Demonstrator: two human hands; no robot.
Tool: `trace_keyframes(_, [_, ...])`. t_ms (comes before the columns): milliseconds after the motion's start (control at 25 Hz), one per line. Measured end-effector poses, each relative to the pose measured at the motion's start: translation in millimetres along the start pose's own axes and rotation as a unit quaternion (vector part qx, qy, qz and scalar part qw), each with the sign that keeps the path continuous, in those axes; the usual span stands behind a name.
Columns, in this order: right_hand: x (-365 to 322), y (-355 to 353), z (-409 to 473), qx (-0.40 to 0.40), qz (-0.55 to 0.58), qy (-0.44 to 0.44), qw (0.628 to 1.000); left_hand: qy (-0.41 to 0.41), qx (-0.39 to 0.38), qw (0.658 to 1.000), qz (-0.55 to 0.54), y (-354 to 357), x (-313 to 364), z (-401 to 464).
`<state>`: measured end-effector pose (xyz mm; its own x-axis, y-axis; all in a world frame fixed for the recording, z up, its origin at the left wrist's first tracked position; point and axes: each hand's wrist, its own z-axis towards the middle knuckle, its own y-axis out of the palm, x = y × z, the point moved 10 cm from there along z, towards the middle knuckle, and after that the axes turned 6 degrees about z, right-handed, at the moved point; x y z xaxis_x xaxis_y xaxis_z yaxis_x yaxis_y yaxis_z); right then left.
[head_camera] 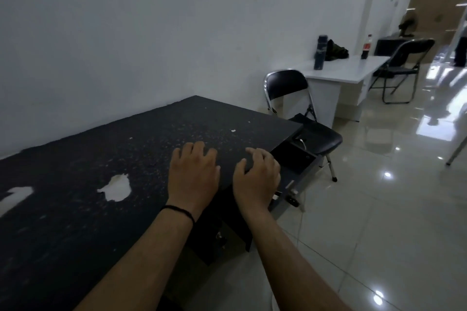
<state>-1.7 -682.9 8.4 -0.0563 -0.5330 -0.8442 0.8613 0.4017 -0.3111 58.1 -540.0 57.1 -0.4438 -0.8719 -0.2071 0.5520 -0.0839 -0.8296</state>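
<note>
A black speckled table with worn white patches fills the left of the view. My left hand lies palm down on its top near the right edge, fingers loosely bent, a black band on the wrist. My right hand rests on the table's right edge, fingers over the top and thumb spread toward the left hand. Neither hand holds anything. Just beyond my right hand an open dark drawer juts out under the tabletop.
A black folding chair stands right beside the table's far corner, a white cable on its seat. Behind it, a white desk carries a dark bottle, a cola bottle and a dark bundle. A second folding chair and glossy tiled floor lie right.
</note>
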Motion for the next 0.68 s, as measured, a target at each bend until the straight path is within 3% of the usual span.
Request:
trace_keyframes(320, [-172.3, 138.4, -93.6, -0.165, 0.026, -0.195, 0.966, -0.213, 0.003, 0.976, 0.050, -28.9, -221.0, -80.6])
trace_keyframes(440, [-243.3, 199.1, -158.1, -0.243, 0.060, -0.254, 0.934, -0.287, -0.011, 0.953, 0.092, -35.8, -316.7, -133.0])
trace_keyframes(680, [-343.6, 280.4, -275.8, -0.320, 0.101, -0.335, 0.880, -0.410, -0.042, 0.898, 0.156, -52.1, -462.7, -236.3])
